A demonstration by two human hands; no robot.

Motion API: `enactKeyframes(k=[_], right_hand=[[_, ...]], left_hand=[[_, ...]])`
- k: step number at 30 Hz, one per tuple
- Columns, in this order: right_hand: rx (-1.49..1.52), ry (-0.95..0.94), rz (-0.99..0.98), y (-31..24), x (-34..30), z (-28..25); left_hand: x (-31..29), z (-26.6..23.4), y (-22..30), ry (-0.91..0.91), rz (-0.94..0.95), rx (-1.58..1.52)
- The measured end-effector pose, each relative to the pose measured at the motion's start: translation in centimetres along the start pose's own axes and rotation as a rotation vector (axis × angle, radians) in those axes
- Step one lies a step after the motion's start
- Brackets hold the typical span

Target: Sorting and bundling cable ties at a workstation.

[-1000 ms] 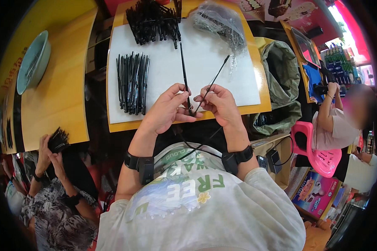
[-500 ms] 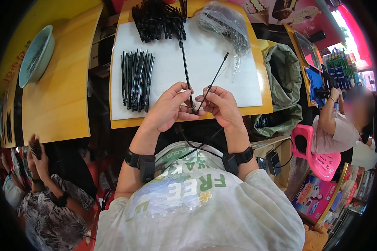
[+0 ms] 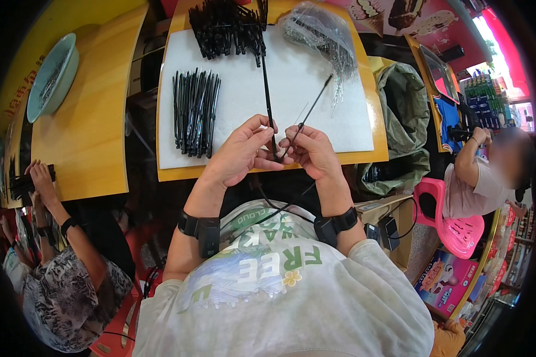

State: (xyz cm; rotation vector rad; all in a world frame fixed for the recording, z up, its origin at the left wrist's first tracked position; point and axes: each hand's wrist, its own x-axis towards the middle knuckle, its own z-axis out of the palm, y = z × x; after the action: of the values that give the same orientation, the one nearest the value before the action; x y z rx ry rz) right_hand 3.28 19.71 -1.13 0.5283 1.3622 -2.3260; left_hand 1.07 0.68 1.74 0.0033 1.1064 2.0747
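Observation:
My left hand [image 3: 243, 152] pinches a long thin black rod [image 3: 267, 95] that points away from me over the white foam sheet [image 3: 244, 89]. In my right hand [image 3: 313, 150] is a second slim black rod [image 3: 318, 95], slanting up to the right, with a fine wire beside it. The lower ends of both rods meet between my fingertips at the table's near edge; fingers partly hide that spot. Left of my hands lies a neat bundle of black rods [image 3: 195, 113]. A larger heap of black rods [image 3: 226, 30] sits at the far edge.
A clear plastic bag [image 3: 318, 27] of thin metal pieces lies at the far right of the foam. Right of the table stands an open green sack [image 3: 402, 107]. A pale green basin [image 3: 53, 77] rests on the left table. People sit on both sides, one by a pink chair [image 3: 458, 229].
The rod in my right hand leans further right, and its fine wire now shows on the rod's left side. At the left, another person's hands have moved to the table edge with black pieces.

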Motion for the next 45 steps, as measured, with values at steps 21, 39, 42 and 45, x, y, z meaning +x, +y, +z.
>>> enactKeyframes(k=[21, 39, 42, 45], right_hand=[[-0.403, 0.052, -0.506, -1.6, -1.8, 2.8], [-0.439, 0.003, -0.527, -2.7, -0.7, 4.6], [-0.479, -0.064, -0.53, -2.7, 0.8, 6.8], [-0.541, -0.216, -0.529, -5.0, 3.7, 8.6]], left_hand=[[0.2, -0.7, -1.1, 0.059, -0.002, 0.185], [0.1, -1.1, -0.3, 0.057, -0.067, 0.214], [-0.7, -1.6, 1.0, 0.153, 0.015, 0.23], [-2.8, -3.3, 3.3, 0.327, 0.192, 0.273]])
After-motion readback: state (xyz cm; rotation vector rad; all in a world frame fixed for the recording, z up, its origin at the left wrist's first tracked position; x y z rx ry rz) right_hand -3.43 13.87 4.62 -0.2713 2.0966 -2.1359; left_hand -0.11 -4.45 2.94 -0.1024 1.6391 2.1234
